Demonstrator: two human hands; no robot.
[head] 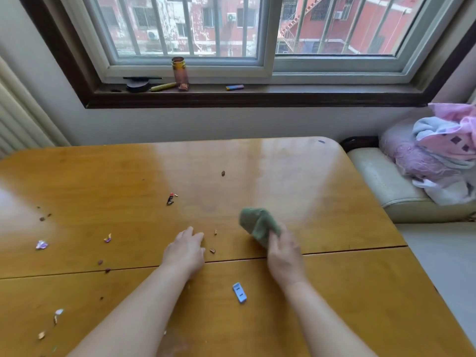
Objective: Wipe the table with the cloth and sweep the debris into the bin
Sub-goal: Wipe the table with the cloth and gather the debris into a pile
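A green cloth (257,224) is bunched in my right hand (283,253) near the middle of the wooden table (334,202); both are blurred by motion. My left hand (185,249) rests palm down on the table to the left of it, fingers slightly apart, holding nothing. Debris lies scattered: a red and black wrapper (170,199), a dark crumb (223,173), small brown bits (212,250) between my hands, a purple wrapper (41,245), a yellow-purple wrapper (108,238) and a blue packet (239,292). No bin is in view.
More crumbs and paper scraps (58,315) lie along the table's left side. A cream sofa (391,186) with pink and white bedding (445,148) stands at the right. The windowsill behind holds an amber bottle (180,73) and small items. A radiator (18,119) is at left.
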